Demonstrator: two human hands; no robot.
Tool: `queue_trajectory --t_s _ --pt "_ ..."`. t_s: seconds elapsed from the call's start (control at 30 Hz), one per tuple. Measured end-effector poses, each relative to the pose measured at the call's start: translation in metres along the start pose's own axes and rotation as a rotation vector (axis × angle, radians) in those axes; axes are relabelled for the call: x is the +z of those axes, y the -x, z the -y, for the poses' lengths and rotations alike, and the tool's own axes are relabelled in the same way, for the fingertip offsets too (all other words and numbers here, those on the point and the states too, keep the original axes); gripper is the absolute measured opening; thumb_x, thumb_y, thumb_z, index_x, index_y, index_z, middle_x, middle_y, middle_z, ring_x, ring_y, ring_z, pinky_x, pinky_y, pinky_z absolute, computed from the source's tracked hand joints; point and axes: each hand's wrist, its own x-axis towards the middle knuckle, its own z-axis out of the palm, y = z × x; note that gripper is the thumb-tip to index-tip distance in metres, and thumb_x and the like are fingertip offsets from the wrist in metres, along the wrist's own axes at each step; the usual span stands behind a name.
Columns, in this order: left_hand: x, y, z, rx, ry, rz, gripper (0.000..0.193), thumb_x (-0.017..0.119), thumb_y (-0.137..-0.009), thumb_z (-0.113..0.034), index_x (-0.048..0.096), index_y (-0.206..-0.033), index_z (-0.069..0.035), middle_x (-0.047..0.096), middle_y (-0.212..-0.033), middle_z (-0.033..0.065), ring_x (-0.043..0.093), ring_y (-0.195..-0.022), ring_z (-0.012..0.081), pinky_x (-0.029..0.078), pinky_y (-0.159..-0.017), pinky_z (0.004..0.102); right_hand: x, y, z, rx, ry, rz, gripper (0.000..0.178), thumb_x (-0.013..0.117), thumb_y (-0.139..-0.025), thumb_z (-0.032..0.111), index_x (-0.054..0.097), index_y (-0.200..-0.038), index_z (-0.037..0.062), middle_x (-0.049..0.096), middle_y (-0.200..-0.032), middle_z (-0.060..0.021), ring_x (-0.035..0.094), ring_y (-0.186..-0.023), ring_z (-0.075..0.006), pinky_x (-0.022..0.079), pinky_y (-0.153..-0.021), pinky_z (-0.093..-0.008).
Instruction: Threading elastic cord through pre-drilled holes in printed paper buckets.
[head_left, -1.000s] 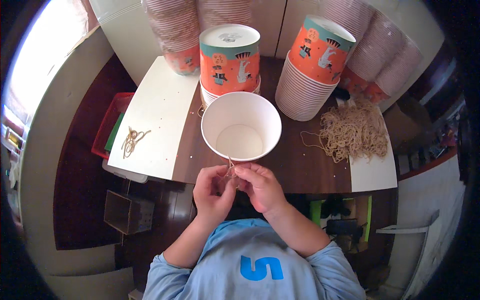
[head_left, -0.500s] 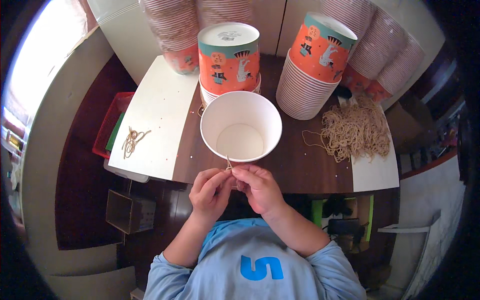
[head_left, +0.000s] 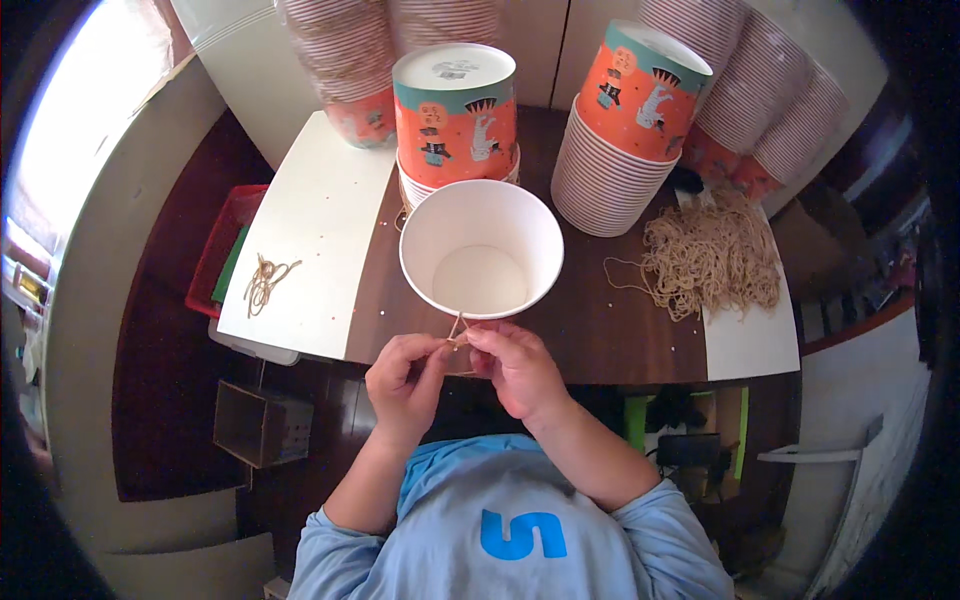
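Note:
A white-lined paper bucket [head_left: 425, 235] stands mouth up near the table's front edge. From its near rim comes a thin tan cord [head_left: 457, 328], which forms a narrow loop down to my fingers. My left hand [head_left: 402, 382] pinches the cord between thumb and forefinger. Close beside it, my right hand [head_left: 522, 370] pinches the same cord, its other fingers curled in. Whether the cord is knotted there is too small to tell. The cord's fixing at the bucket's outer wall is hidden.
Behind stand an upturned orange and green bucket stack [head_left: 455, 130] and another stack [head_left: 615, 170]. A heap of tan cords [head_left: 710, 260] lies at the right, a few loose cords [head_left: 268, 282] at the left. Wrapped bucket stacks [head_left: 340, 60] line the back. A red basket [head_left: 215, 250] is beyond the table's left edge.
My hands have drawn slightly apart, the left one moving left. The cord loop between the rim and my fingers has spread wider. The bucket stays in place.

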Motion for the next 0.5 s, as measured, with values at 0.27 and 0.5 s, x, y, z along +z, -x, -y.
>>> queue_trajectory --t_s 0.27,0.5 --pt "0.002 -0.003 0.002 -0.02 0.006 -0.037 0.006 0.065 -0.08 0.0 0.064 -0.086 0.0 0.062 -0.08 0.0066 0.056 -0.066 0.0099 0.044 -0.056 0.0208 -0.006 0.005 0.003 -0.274 0.641 -0.063 0.013 0.063 -0.083 0.013 0.064 -0.088 0.0007 0.065 -0.08 -0.0038 0.06 -0.071 -0.0118 0.048 -0.066 -0.0265" --pt "0.003 -0.003 0.006 -0.347 0.297 0.018 0.008 0.062 -0.086 -0.007 0.063 -0.089 0.0 0.062 -0.077 0.0041 0.054 -0.064 0.0074 0.041 -0.057 0.0186 -0.006 0.005 0.008 -0.764 1.214 -0.27 0.011 0.065 -0.077 0.007 0.063 -0.086 0.0001 0.065 -0.08 -0.014 0.065 -0.069 -0.0229 0.05 -0.062 -0.0321"
